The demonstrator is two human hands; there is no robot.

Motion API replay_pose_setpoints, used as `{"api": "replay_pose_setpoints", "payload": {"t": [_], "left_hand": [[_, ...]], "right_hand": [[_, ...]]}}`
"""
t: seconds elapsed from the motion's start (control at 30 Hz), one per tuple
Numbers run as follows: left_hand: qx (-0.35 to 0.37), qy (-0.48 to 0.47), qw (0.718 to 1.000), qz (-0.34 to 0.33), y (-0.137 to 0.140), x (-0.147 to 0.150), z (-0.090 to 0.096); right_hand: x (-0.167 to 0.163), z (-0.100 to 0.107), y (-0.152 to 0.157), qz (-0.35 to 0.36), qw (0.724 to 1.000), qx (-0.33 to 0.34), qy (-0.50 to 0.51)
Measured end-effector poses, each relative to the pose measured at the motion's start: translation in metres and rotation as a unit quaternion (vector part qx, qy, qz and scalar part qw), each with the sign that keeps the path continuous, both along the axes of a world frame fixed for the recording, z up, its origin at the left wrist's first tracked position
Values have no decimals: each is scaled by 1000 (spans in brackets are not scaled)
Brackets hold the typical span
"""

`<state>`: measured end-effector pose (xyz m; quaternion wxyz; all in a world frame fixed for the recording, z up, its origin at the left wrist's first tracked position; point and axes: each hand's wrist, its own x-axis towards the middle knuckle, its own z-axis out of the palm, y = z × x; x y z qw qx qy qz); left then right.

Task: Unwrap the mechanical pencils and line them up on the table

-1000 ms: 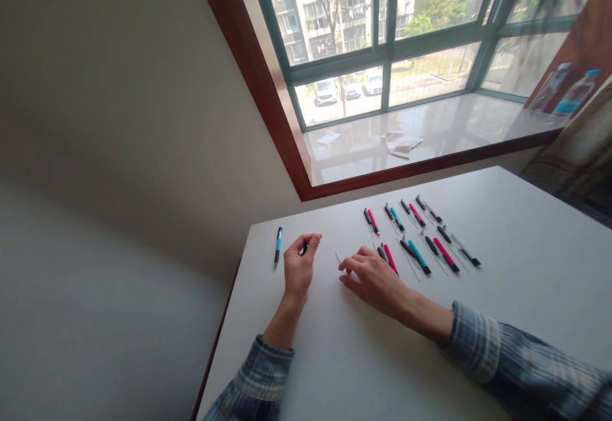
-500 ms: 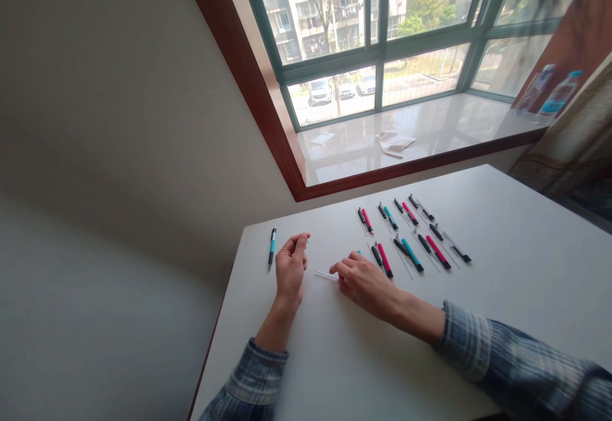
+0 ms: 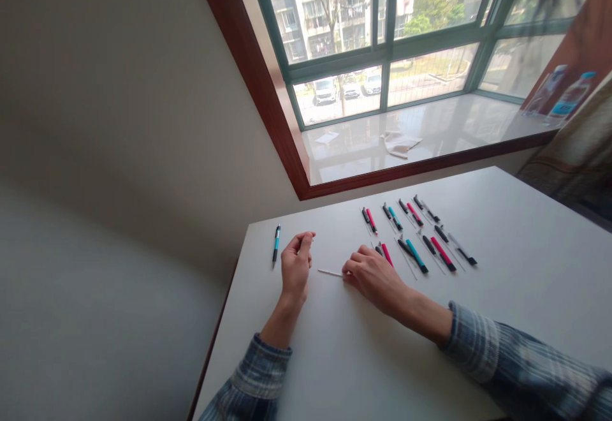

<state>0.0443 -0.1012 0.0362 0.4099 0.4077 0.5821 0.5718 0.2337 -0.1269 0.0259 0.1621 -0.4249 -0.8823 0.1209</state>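
My right hand (image 3: 370, 274) is closed, its fingertips pinching one end of a thin pale pen refill (image 3: 329, 272) low over the white table. The refill points left toward my left hand (image 3: 296, 265). That hand is closed in a loose fist, thumb uppermost. A small tip pokes out by its thumb, but what it belongs to is hidden. Left of it lies an assembled pen (image 3: 276, 245) with a teal and black barrel. Beyond my right hand, pink barrels (image 3: 442, 254), teal barrels (image 3: 417, 256), black pen parts (image 3: 429, 244) and thin refills lie in two rows.
The white table (image 3: 335, 357) has its left edge beside a grey wall (image 3: 119, 153). Behind it, a window sill (image 3: 354, 147) holds a crumpled cloth (image 3: 399, 145), a paper (image 3: 327, 137) and plastic bottles (image 3: 571, 96). A curtain (image 3: 564, 159) hangs at the right.
My right hand's fingers have closed together around the refill's end. My left hand keeps its grip. The whole view has shifted slightly, moving the scene to the right.
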Motion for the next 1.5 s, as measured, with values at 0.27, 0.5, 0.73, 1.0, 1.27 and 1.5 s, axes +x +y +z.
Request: {"api": "replay_pose_setpoints", "payload": {"t": [0.27,0.5,0.73,1.0,1.27,1.5], "left_hand": [[3,-26,1000,15,-1,-2,3],[-16,-107,994,32,-5,-6,7],[-41,-163,986,-2,-10,-7,9],[-54,-253,963,-81,-14,1,14],[-49,-257,960,-105,-17,3,17],[-53,-246,960,-121,-17,3,19]], "right_hand": [[-3,1,-3,-25,999,39,-4],[9,0,1,-62,973,-32,222],[11,-9,6,-87,899,-120,411],[13,-1,1,-87,913,-94,387],[13,-2,1,-76,916,-113,378],[12,-3,1,-71,914,-118,382]]}}
